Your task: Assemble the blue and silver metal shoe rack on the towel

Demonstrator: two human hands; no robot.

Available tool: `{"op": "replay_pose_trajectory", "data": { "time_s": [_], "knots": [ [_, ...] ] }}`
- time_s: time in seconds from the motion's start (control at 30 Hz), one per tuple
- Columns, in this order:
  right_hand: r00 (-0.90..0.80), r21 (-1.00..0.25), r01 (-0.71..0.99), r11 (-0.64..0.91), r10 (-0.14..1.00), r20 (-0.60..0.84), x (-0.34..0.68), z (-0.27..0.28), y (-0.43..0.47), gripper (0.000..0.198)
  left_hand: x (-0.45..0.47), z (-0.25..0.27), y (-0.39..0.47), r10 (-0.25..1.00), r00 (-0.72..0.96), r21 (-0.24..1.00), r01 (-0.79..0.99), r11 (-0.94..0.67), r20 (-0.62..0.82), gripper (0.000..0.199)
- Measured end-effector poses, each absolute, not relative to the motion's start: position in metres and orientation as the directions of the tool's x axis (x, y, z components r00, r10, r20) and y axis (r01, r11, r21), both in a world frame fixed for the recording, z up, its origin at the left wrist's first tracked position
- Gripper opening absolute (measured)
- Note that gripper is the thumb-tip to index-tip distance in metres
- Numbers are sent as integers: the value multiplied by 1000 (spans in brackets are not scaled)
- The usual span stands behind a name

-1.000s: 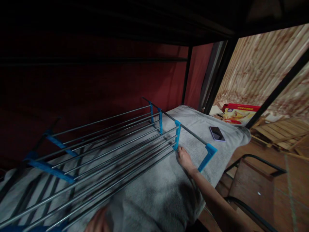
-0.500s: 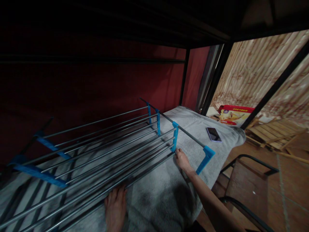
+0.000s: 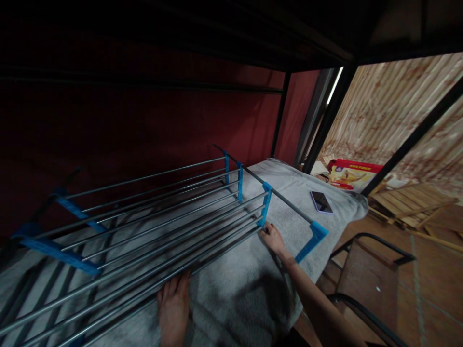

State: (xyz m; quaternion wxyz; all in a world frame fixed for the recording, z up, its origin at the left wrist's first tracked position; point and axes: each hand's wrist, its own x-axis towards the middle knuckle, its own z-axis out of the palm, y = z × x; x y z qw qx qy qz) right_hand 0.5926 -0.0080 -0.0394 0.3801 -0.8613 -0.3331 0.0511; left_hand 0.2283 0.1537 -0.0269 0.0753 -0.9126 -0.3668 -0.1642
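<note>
Blue-and-metal rack [image 3: 181, 230]: lies on grey blanket [image 3: 231, 284]
Right hand [image 3: 274, 238]: grip clamped on lower bar [image 3: 224, 252] beside blue bracket [image 3: 266, 206]
Left hand [image 3: 174, 303]: at same bar, cannot tell whether grip closes

Left hand [image 3: 174, 301], right hand [image 3: 274, 238] at rack [image 3: 181, 231]

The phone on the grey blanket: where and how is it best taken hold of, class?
Probably pinch the phone by its two long edges, coming from above and the right, clear of the metal rack to its left: it is thin and lies flat, dark face up, on the blanket.
</note>
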Motion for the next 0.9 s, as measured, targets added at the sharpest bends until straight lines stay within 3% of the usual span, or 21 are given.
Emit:
{"op": "replay_pose_trajectory", "data": {
  "time_s": [0.9],
  "knots": [
    [797, -764, 491, -418, 569, 201, 591, -43, -2, 20, 225, -30, 164, 619, 687, 35, 658, -752, 381, 44]
  ]
}}
